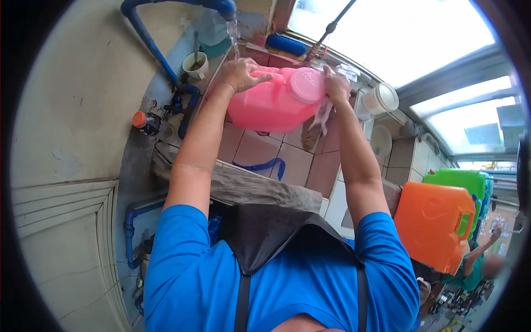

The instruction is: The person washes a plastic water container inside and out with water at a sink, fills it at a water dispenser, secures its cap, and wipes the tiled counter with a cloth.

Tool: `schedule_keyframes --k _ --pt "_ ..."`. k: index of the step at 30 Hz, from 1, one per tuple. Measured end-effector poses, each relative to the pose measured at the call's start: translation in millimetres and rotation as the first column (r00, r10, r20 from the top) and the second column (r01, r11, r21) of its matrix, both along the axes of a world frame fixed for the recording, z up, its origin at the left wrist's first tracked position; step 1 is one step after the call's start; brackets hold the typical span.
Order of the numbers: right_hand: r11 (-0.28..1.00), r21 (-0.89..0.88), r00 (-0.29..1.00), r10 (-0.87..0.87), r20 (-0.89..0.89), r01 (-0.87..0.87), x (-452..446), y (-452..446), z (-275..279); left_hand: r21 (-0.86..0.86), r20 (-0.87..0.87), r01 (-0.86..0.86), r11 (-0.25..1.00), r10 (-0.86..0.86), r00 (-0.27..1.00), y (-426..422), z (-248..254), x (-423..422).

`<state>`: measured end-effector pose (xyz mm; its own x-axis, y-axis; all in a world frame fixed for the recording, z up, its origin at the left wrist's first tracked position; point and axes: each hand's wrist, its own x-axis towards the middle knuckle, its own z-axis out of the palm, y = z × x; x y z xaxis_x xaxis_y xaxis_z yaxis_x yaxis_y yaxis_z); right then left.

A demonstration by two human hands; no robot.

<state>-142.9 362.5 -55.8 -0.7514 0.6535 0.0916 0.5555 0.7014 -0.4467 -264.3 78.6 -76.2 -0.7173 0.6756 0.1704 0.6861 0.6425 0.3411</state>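
Observation:
A pink plastic jug (265, 105) with a round pink cap (307, 86) lies tilted over a tiled sink (260, 149). My left hand (239, 76) grips its left end, thumb stretched along the top. Water (233, 36) runs from a blue pipe (224, 8) down by that hand. My right hand (337, 86) is closed at the capped end; its fingertips are partly hidden. A pale, wet-looking strip (322, 116) hangs just below it; I cannot make out its kind or whether the hand holds it.
A blue strip (265, 165) lies in the sink, and grey cloth (260, 187) covers its front edge. Left stand a white cup (196, 65) and an orange-capped bottle (147, 123). Right are a white bucket (380, 98), orange jug (434, 224), green jug (459, 180) and another person (470, 271).

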Motion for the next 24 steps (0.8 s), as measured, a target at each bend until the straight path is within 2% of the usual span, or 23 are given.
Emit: schedule_keyframes --k 1,3,4,5,6,7,8,9,10,11,12,13,15,17,18,19,20,21,22,23,24 --pt "1.0 0.001 1.0 -0.015 -0.008 0.015 5 10 -13 -0.009 0.006 -0.02 1.0 0.02 1.0 2 3 -1" --pt "0.996 0.062 0.998 0.067 -0.009 -0.067 1 35 -51 -0.002 0.003 -0.055 0.998 0.055 0.998 6 10 -8" --pt "0.998 -0.028 0.997 -0.06 -0.04 0.059 15 14 -25 -0.004 0.016 -0.029 1.0 0.029 0.999 4 11 -9" --pt "0.998 -0.032 0.998 -0.055 -0.03 0.054 24 3 -25 -0.014 0.034 0.0 1.0 0.0 0.999 0 10 -6" --pt "0.996 -0.068 0.946 -0.071 -0.317 0.052 24 -6 -25 -0.018 0.035 -0.009 1.0 0.01 0.999 -2 13 -8" --pt "0.993 -0.107 0.813 -0.094 -0.575 0.04 25 -17 -23 0.053 0.157 -0.06 0.997 0.051 0.986 -1 16 -10" --pt "0.999 0.045 0.805 0.012 -0.593 0.018 31 -42 2 0.115 0.288 -0.111 0.987 0.074 0.955 -1 13 -8" --pt "0.969 0.204 0.746 0.239 -0.622 -0.14 29 -70 17 0.106 0.296 -0.109 0.988 0.073 0.952 -1 9 -9" --pt "0.795 0.562 0.628 0.561 -0.539 -0.228 16 -86 17 0.17 0.352 -0.132 0.977 0.065 0.934 -1 6 -14" --pt "0.895 0.282 0.788 0.439 -0.432 -0.344 9 -104 -2 0.233 0.407 -0.161 0.959 0.054 0.912 -2 3 -21" --pt "0.819 0.343 0.816 0.542 -0.201 -0.459 -4 -117 -10 0.348 0.446 -0.131 0.928 -0.041 0.894 -2 -15 -33" --pt "0.786 0.385 0.788 0.583 -0.199 -0.484 -16 -128 -9 0.344 0.449 -0.134 0.929 -0.037 0.893 -2 -17 -32" --pt "0.751 0.419 0.755 0.625 -0.198 -0.511 -38 -141 5 0.557 0.482 -0.221 0.801 -0.095 0.871 -3 -19 -28" --pt "0.855 0.118 0.863 0.501 0.061 -0.504 -60 -146 22 0.563 0.457 -0.211 0.799 -0.088 0.885 -2 -30 -35" --pt "0.856 0.113 0.864 0.501 0.058 -0.504 -67 -148 23 0.579 0.427 -0.2 0.79 -0.085 0.9 -2 -35 -39" --pt "0.865 -0.017 0.861 0.501 0.088 -0.502 -73 -149 22 0.573 0.428 -0.201 0.794 -0.081 0.9 -1 -36 -38" --pt "0.861 -0.147 0.855 0.504 0.117 -0.487 -77 -151 20 0.52 0.376 -0.215 0.826 0.004 0.926 0 -37 -37" --pt "0.86 -0.15 0.856 0.505 0.112 -0.488 -74 -156 13 0.469 0.314 -0.232 0.852 0.085 0.946 1 -37 -38" --pt "0.84 0.118 0.84 0.539 -0.064 -0.53 -62 -162 -4 0.467 0.313 -0.234 0.853 0.088 0.946 3 -39 -43" --pt "0.782 0.383 0.773 0.595 -0.219 -0.493 -47 -166 -17 0.535 0.463 -0.29 0.794 0.012 0.886 7 -44 -50" --pt "0.719 0.534 0.723 0.64 -0.261 -0.444 -28 -170 -22 0.586 0.589 -0.353 0.73 -0.083 0.804 12 -48 -56"
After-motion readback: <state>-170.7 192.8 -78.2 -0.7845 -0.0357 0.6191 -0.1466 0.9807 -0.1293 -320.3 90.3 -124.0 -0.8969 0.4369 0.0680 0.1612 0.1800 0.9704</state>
